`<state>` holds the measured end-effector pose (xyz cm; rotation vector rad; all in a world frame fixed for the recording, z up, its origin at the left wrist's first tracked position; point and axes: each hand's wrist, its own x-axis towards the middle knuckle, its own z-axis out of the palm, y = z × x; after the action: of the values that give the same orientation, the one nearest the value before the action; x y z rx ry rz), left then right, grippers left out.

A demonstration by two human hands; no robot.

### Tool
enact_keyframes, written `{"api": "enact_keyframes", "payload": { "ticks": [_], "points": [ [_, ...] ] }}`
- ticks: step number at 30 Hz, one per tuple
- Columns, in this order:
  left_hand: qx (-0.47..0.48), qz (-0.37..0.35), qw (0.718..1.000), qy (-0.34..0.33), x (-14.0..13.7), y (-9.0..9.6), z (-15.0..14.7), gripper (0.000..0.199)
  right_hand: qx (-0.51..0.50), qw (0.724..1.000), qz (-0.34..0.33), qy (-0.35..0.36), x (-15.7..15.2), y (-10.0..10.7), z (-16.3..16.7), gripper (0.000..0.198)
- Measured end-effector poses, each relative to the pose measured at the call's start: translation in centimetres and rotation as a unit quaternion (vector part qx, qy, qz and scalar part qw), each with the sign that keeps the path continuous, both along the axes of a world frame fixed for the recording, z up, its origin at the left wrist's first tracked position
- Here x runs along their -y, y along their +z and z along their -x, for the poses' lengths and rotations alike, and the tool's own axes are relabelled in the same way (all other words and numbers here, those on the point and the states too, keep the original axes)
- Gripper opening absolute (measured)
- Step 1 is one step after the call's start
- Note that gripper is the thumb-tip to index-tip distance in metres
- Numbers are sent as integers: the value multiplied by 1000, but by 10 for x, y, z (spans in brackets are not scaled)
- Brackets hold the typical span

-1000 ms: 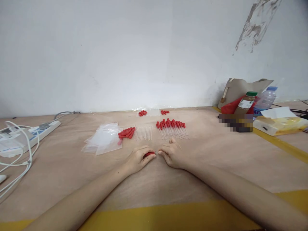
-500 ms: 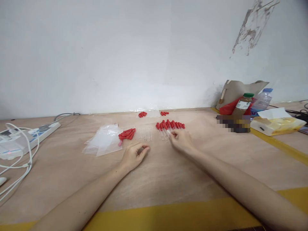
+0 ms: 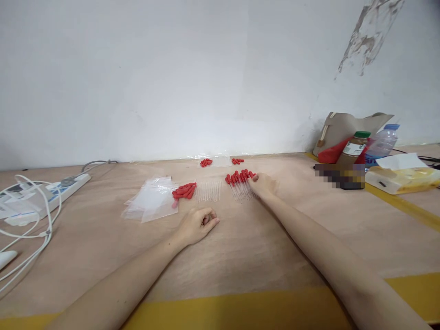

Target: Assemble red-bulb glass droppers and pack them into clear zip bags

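Note:
My right hand (image 3: 264,184) is closed at the right end of a row of droppers (image 3: 237,178), thin clear tubes with red bulbs. Its fingertips pinch a dropper near the red bulb, and the hand hides the droppers beyond. My left hand (image 3: 199,224) rests on the table, loosely curled, with a gap between thumb and fingers and nothing visible in it. Ahead of it lies a row of bare clear tubes (image 3: 209,191). Left of those is a pile of loose red rubber bulbs (image 3: 184,190), partly beside a stack of clear plastic bags (image 3: 151,199).
Near the wall, two small clusters of red bulbs (image 3: 206,162) lie on clear plastic. At left are a power strip (image 3: 72,185) and white cables (image 3: 50,220). At right stand a green-capped bottle (image 3: 354,149), a water bottle (image 3: 383,142), a bag (image 3: 332,128) and a tissue pack (image 3: 402,178).
My right hand has moved rightward and slightly away along the droppers, from their clear tubes up to the red bulbs at the right end. My left hand stays nearly in place.

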<state>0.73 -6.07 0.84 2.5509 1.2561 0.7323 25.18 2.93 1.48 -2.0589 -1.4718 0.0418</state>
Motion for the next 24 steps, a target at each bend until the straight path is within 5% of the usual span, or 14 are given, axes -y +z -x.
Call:
{"api": "enact_keyframes", "payload": {
  "ticks": [14,19,24],
  "points": [
    [-6,-11,1000,14,2,-1,-1,16,42,997,-53,29,7,-6,3,25],
    [5,-152,966,207,-3,14,12,23,65,994,-78,41,12,-9,8,20],
    [-92,-38,935,339,-22,33,51,34,80,991,-97,50,17,-9,13,20]
  ]
}}
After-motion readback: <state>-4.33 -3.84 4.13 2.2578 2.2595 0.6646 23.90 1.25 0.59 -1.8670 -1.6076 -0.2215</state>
